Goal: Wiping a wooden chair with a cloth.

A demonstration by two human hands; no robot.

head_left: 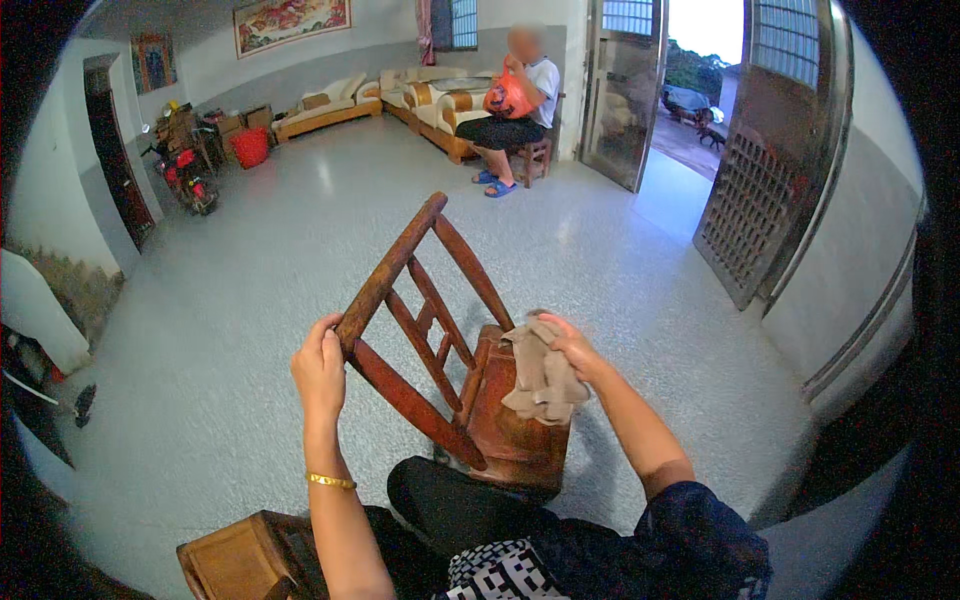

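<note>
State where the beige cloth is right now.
In the head view, just right of centre, the beige cloth is held in the right hand, over the wooden chair's seat.

We see grey floor (250, 300) | two-tone walls (385, 50) — framed picture (292, 25) hung high | pale sofas (340, 96) near a window (464, 25) | daylight (700, 25) — through open doors (622, 110)
</note>
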